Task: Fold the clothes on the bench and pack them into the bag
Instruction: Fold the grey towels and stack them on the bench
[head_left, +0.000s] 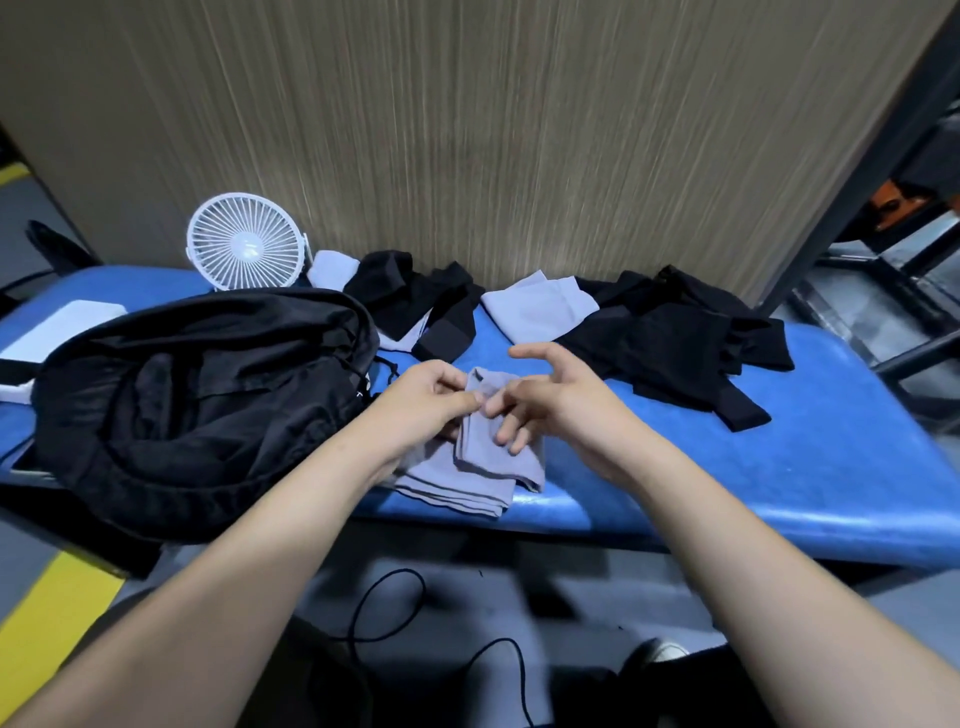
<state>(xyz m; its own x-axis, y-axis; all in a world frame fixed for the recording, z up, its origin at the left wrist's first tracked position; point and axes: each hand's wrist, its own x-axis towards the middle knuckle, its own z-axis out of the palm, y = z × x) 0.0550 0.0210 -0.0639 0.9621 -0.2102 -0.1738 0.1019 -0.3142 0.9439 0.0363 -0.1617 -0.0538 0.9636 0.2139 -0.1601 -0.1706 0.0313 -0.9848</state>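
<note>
Blue bench (810, 467): your left hand (426, 400) pinches the soft, light grey cloth (483, 462); right hand (561, 405) fingers loose beside. Grip its corners.

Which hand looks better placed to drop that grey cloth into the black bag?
Probably the left hand: it already pinches the grey cloth and lies nearer the black bag.

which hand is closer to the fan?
Left. The left hand grips the grey cloth below and right of the fan; the right hand is further right.
</note>
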